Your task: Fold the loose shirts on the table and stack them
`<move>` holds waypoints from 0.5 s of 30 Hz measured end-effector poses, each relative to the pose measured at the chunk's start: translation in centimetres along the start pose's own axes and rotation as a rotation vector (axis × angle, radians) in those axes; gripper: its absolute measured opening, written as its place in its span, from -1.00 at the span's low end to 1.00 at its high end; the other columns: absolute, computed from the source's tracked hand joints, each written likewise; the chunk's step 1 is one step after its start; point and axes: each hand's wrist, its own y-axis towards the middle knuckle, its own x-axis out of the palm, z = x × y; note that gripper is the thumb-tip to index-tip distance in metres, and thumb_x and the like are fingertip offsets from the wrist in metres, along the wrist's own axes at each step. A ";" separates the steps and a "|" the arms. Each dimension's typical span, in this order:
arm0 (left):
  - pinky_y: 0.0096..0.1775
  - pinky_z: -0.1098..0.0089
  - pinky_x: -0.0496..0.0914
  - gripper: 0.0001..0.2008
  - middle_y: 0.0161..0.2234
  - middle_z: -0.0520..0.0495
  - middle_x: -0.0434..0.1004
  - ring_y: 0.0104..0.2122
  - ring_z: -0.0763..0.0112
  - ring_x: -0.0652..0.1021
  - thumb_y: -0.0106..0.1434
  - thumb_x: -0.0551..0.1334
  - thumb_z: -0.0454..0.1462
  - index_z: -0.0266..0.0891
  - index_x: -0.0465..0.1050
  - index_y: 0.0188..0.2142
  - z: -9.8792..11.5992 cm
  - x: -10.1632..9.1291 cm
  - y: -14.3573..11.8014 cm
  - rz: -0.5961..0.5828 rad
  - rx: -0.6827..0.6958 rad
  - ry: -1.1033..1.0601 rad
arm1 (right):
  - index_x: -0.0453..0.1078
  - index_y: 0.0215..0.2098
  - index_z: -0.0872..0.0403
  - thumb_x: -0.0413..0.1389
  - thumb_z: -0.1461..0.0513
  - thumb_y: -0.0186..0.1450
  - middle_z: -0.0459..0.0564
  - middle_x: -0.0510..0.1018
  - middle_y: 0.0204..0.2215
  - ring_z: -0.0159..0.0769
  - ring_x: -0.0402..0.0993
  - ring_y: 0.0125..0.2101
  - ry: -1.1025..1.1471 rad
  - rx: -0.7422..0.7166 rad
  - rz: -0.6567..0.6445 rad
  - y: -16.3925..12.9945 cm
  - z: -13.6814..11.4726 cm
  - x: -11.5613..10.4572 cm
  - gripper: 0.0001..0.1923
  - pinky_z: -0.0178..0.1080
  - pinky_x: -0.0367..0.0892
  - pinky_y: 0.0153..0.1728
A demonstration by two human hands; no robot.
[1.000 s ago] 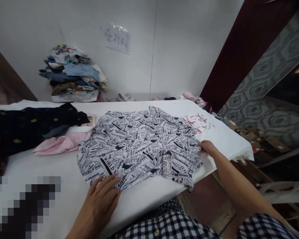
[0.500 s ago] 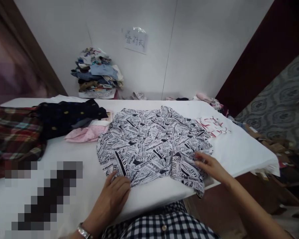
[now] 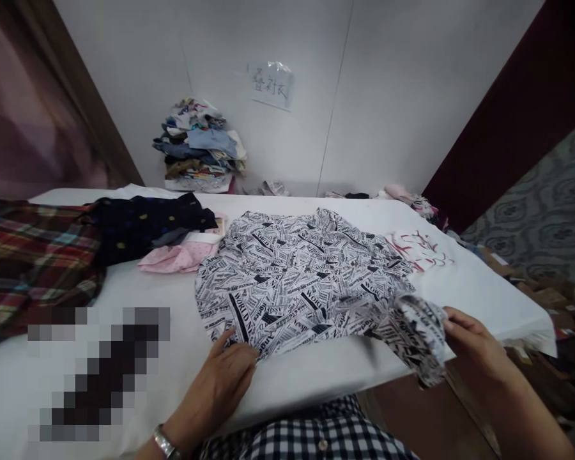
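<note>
A white shirt (image 3: 287,287) with black newspaper print lies spread on the white table (image 3: 326,370). My left hand (image 3: 227,374) is at its lower left edge, one finger stretched onto the cloth and the others bent at the hem. What its fingertips grip is partly hidden. Beyond the table's front edge, at the right, my right hand (image 3: 472,335) pinches a sleeve-like part of the shirt. That part is lifted and pulled out to the right, bunched and slightly blurred.
At left lie a plaid garment (image 3: 43,262), a dark garment (image 3: 153,223) and a pink dotted cloth (image 3: 177,257). A red-and-white cloth (image 3: 421,249) lies right of the shirt. Behind stands a clothes pile (image 3: 204,147) beneath a wall sign (image 3: 272,86). A pixelated patch covers the lower left.
My right hand has moved right, drawing the lower right part of the shirt outward and up off the table. My left hand stays at the hem. The view has shifted slightly.
</note>
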 end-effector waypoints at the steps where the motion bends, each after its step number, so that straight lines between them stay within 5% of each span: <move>1: 0.23 0.09 0.01 -0.80 -0.35 0.07 0.54 -0.25 0.47 0.52 0.28 0.00 -0.40 -0.15 0.36 -0.30 0.0 -0.4 0.3 -0.029 0.005 0.009 | 0.40 -0.39 0.02 0.21 0.04 0.13 -0.05 0.50 -0.48 -0.26 0.41 -0.44 0.064 0.010 0.033 0.4 -0.1 -0.3 -0.77 -0.23 0.32 -0.40; 5: 0.18 0.08 0.11 -0.84 -0.33 0.05 0.53 -0.30 0.46 0.52 0.29 0.02 -0.32 -0.17 0.37 -0.26 -0.6 -3.0 2.6 -0.064 -0.032 -0.013 | 0.37 -0.44 0.01 0.29 0.00 0.01 -0.06 0.45 -0.56 -0.30 0.37 -0.54 0.151 -0.084 0.138 4.9 -2.5 0.4 -0.68 -0.26 0.30 -0.49; 8: -0.08 0.27 0.36 -0.81 -0.38 0.03 0.51 -0.37 0.44 0.49 0.27 0.03 -0.20 -0.18 0.37 -0.33 -2.7 -5.2 6.5 -0.060 -0.203 -0.091 | 0.34 -0.46 0.04 0.31 0.05 -0.01 -0.09 0.43 -0.55 -0.33 0.36 -0.52 0.117 -0.170 0.109 11.5 -6.2 2.7 -0.69 -0.29 0.31 -0.47; 11: -0.38 0.42 0.35 -0.76 -0.48 0.05 0.46 -0.46 0.43 0.45 0.21 0.09 -0.08 -0.20 0.35 -0.36 -6.8 -6.5 12.4 -0.091 -0.443 -0.166 | 0.31 -0.47 0.06 0.26 0.07 0.06 -0.12 0.40 -0.55 -0.37 0.37 -0.49 0.055 -0.245 0.076 19.5 -9.6 5.8 -0.72 -0.29 0.34 -0.40; 15: -0.37 0.42 0.33 -0.69 -0.43 -0.02 0.49 -0.42 0.37 0.48 0.14 0.14 -0.07 -0.25 0.41 -0.26 -13.1 -6.5 19.0 -0.031 -0.670 -0.084 | 0.34 -0.39 0.11 0.19 0.06 0.13 -0.09 0.46 -0.48 -0.38 0.38 -0.41 -0.045 -0.249 0.190 27.4 -11.1 9.0 -0.72 -0.26 0.35 -0.33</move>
